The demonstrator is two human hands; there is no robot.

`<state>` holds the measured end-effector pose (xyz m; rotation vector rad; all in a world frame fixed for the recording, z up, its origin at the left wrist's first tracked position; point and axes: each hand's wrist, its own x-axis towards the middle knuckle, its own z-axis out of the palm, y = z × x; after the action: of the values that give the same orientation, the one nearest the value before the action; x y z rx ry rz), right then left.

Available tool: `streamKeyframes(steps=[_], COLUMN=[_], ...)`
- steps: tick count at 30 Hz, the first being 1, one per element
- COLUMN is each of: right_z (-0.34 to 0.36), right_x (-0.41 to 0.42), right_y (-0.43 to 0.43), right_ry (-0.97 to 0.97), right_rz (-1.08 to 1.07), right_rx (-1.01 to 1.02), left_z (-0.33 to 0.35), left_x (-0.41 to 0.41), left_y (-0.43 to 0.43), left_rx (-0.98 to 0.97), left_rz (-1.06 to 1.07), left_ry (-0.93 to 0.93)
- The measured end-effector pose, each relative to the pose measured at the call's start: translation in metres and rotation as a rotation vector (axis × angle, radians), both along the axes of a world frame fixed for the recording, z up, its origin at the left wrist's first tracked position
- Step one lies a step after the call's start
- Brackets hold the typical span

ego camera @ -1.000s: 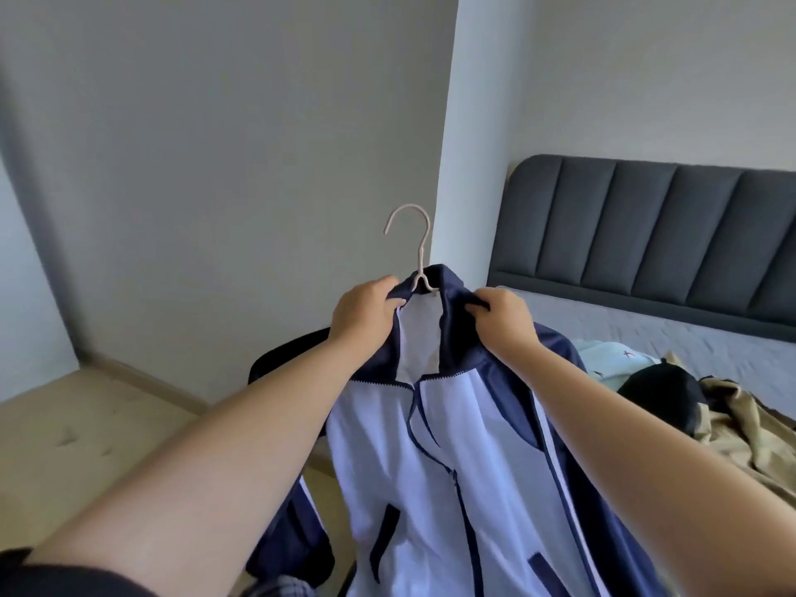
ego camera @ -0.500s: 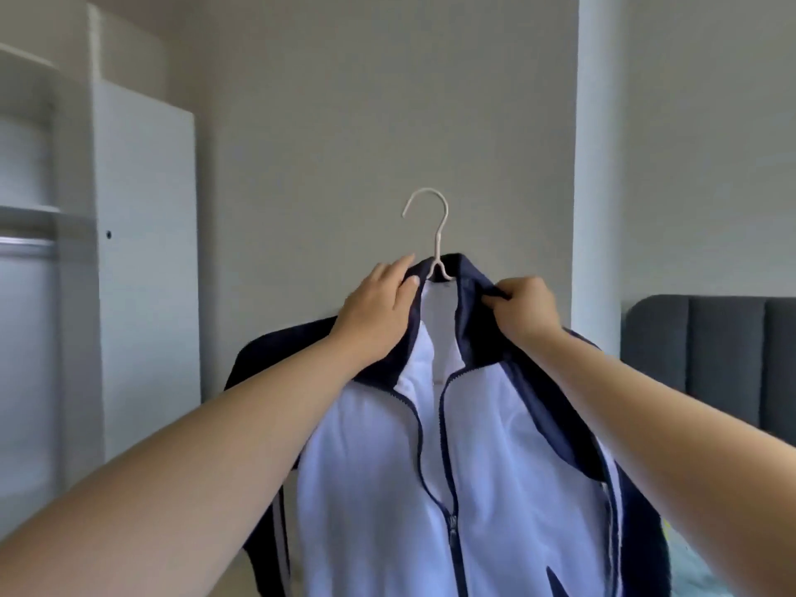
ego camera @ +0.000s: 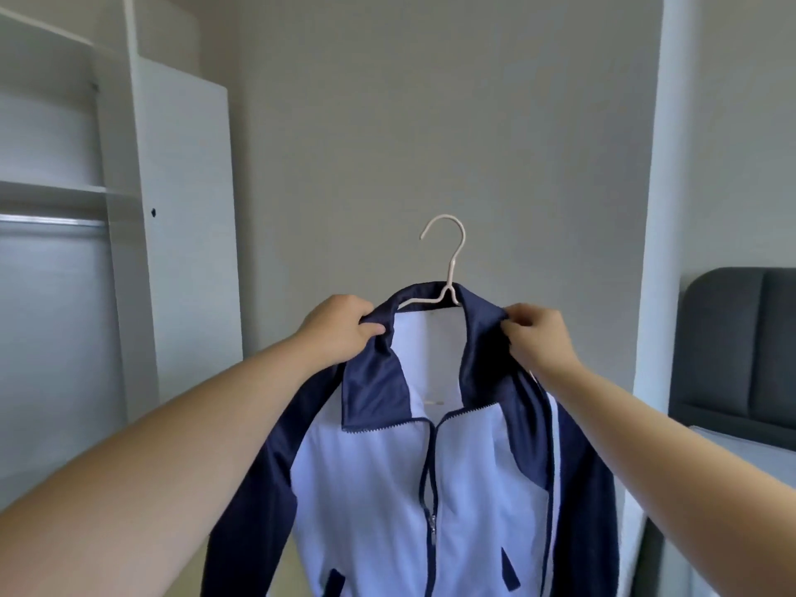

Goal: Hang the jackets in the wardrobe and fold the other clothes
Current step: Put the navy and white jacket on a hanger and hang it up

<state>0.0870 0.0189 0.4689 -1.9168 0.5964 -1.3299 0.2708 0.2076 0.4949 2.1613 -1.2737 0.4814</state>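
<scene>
A navy and white zip jacket (ego camera: pixel 379 489) hangs in front of me on a pale hanger (ego camera: pixel 450 269), whose hook sticks up above the collar. My left hand (ego camera: pixel 340 333) pinches the left side of the navy collar. My right hand (ego camera: pixel 538 342) grips the right side of the collar. The jacket is held up in the air at chest height, its front facing me and the zip partly done up. The open white wardrobe (ego camera: pixel 125 234) stands to the left, with a metal rail (ego camera: pixel 51 221) under a shelf.
The wardrobe door (ego camera: pixel 185 234) stands open towards me at the left. A grey wall is straight ahead. A white pillar (ego camera: pixel 659 209) rises at the right, with the dark padded headboard (ego camera: pixel 741 351) and bed edge beyond it.
My view has swung left from the bed towards the wardrobe. Both hands have kept hold of the jacket collar and have spread it wider on the hanger.
</scene>
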Motion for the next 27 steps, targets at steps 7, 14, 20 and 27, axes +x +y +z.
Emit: streamKeyframes(steps=[7,14,20,27], right_z=[-0.014,-0.029,-0.011,-0.029], right_x=[0.003,-0.017,-0.029,-0.018], right_y=[0.006,0.001,0.005,0.009], right_ry=[0.457,0.676,0.227,0.491], right_rz=[-0.116,-0.232,-0.074,-0.066], right_rx=[0.101,-0.235,-0.412,-0.192], left_z=[-0.034,-0.040,-0.049,-0.058], left_x=[0.003,0.014,0.017,0.001], left_y=[-0.007,0.003,-0.001,0.000], left_rx=[-0.266,-0.417,-0.440,-0.115], left_rz=[0.108,0.154,0.045,0.022], left_ry=[-0.079,-0.057,0.013,-0.023])
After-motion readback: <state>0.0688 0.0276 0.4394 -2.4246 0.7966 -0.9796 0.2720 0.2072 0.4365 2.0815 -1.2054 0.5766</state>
